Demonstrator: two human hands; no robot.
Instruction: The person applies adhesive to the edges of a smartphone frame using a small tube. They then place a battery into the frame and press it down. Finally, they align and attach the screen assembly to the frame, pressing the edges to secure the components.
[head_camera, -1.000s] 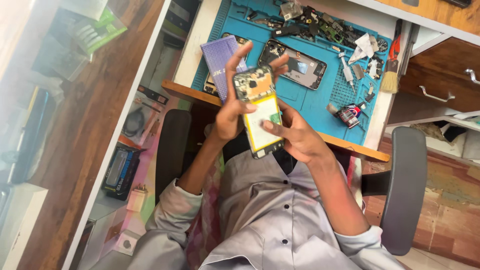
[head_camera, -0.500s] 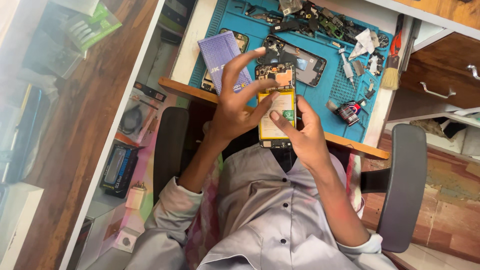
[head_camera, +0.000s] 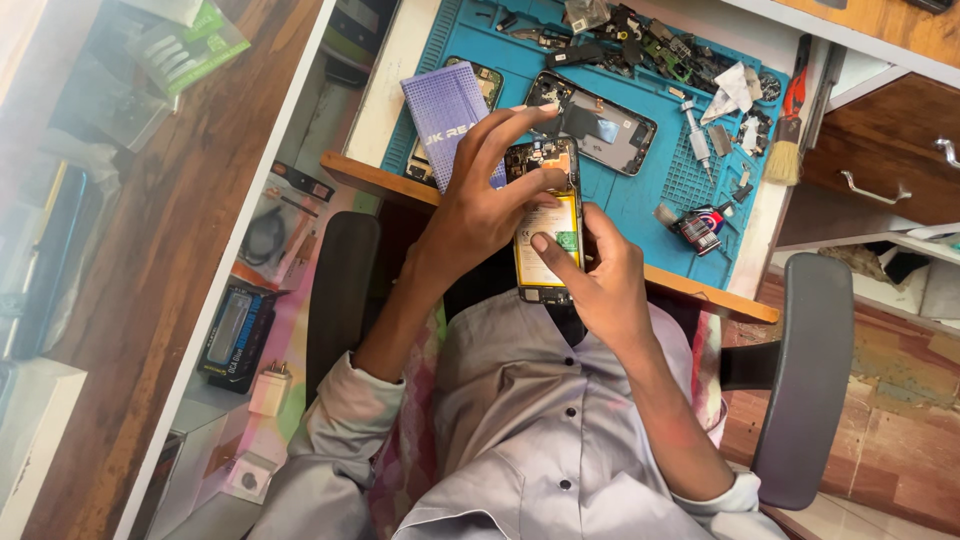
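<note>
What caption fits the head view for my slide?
Left hand and right hand hold an opened phone above a blue repair mat.

Opened phone (head_camera: 546, 225), back cover off, yellow-labelled battery and circuit board exposed, held upright, apparently above the desk edge

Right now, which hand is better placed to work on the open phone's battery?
Right hand: its fingertip rests on the yellow battery, while the left hand grips the phone, steadying it.
</note>
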